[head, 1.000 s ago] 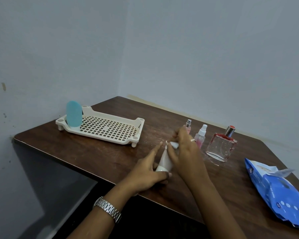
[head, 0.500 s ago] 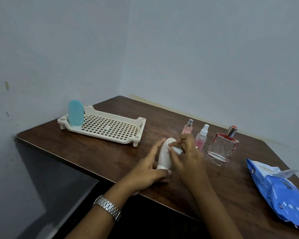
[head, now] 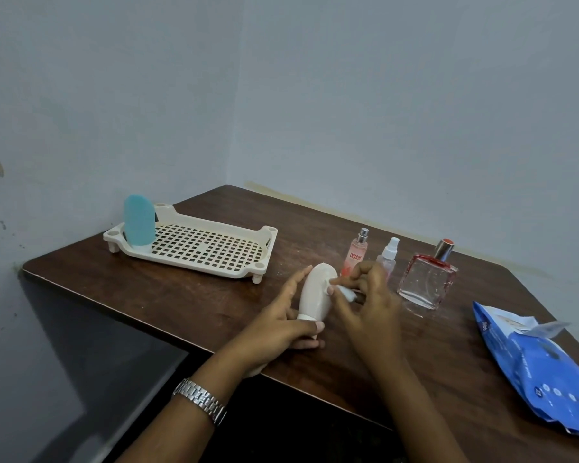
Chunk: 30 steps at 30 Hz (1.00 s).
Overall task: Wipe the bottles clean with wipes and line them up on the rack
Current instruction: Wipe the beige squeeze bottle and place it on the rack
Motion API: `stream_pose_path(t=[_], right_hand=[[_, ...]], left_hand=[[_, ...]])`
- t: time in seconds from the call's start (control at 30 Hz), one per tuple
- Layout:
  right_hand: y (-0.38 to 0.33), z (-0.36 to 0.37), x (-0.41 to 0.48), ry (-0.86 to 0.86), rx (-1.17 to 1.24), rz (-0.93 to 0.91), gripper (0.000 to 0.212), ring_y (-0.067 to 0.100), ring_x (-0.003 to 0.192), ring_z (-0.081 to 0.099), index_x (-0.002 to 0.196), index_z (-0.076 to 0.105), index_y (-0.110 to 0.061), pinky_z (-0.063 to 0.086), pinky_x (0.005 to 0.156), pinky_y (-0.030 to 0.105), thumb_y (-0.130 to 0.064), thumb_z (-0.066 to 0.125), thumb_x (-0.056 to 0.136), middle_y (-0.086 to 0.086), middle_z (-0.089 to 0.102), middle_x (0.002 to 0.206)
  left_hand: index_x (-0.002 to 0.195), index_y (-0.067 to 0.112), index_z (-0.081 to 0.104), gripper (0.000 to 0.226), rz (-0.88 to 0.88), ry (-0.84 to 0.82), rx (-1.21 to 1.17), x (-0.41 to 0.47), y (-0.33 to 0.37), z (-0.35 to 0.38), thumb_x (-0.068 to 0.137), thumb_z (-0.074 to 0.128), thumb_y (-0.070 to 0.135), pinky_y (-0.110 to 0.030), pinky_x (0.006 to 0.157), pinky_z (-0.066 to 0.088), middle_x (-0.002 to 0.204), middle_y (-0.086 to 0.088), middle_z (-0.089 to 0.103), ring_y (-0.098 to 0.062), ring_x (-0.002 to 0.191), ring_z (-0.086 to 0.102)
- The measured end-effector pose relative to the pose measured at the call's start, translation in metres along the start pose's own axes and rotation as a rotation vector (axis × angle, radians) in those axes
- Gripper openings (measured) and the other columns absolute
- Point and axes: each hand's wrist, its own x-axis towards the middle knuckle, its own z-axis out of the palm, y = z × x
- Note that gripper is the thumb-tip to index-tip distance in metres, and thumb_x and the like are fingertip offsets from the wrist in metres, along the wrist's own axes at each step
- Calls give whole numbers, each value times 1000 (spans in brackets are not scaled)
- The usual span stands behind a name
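One dark brown wooden table (head: 188,295) carries everything, its far corner pushed into the meeting of two pale walls. Along its left edge sits the cream perforated plastic rack (head: 208,245), raised on short feet. By the right edge lies the crumpled blue wipes pack (head: 535,369), its flap peeled up.

Your left hand (head: 281,325) is wrapped round the cap end of the cream rounded plastic bottle (head: 315,292) – thumb across the neck, lower fingers curled under it, forefinger stretched straight along its left side. The bottle is near the front edge, between the rack and the other bottles, cap towards you and rounded base tilted away; whether it touches the wood, you cannot tell from this view. Your right hand (head: 371,302) has its fingertips bunched tight on a small folded white wipe (head: 346,293), held against the bottle's right side.

Just beyond your right hand, towards the back edge, the square clear glass perfume bottle with red trim and a silver cap (head: 427,282) stands upright. In the rack's far left corner the teal rounded plastic bottle (head: 139,220) stands upright – the only one in the rack. Behind your right hand stand the slim pink spray bottle (head: 356,253) and, just beside it, the small clear spray bottle with a white top (head: 388,255). A silver metal link watch (head: 201,401) is on your left wrist.
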Motion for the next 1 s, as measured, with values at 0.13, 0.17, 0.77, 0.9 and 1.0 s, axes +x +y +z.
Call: stream_pose_path(t=[0.13, 0.17, 0.77, 0.9, 1.0], right_hand=[[6, 1, 9, 33, 35, 75, 37, -11, 80, 62, 93, 40, -21, 43, 63, 2, -2, 69, 81, -15, 66, 81], [6, 2, 13, 51, 37, 86, 36, -11, 79, 62, 94, 40, -20, 42, 62, 2, -2, 68, 81, -16, 65, 81], [-3, -1, 28, 41, 113, 150, 32, -9, 80, 62, 98, 44, -17, 43, 64, 4, -4, 68, 82, -10, 69, 82], [2, -5, 25, 0, 50, 105, 34, -9, 81, 63, 98, 44, -18, 44, 65, 4, -1, 68, 81, -4, 69, 84], [2, -7, 32, 13, 44, 134, 34, -12, 76, 60, 99, 43, -18, 40, 63, 2, -3, 69, 82, -10, 67, 78]], left_hand=[[143, 47, 28, 79, -9, 4, -27, 0, 2, 0, 90, 57, -5, -22, 69, 56, 69, -1, 63, -23, 79, 67], [143, 47, 29, 79, -10, 2, -31, -1, 2, 0, 90, 57, -5, -22, 70, 56, 71, -3, 62, -24, 79, 67], [141, 50, 31, 79, 6, -40, -37, -1, 3, 1, 90, 57, -4, -21, 70, 55, 80, -6, 60, -25, 86, 63], [135, 53, 33, 76, 11, -40, -28, 0, 2, 1, 90, 57, -4, -21, 69, 55, 67, 4, 61, -23, 84, 64], [136, 51, 33, 77, 10, -41, -6, -1, 3, 3, 90, 57, -5, -20, 69, 54, 67, 4, 60, -22, 83, 62]])
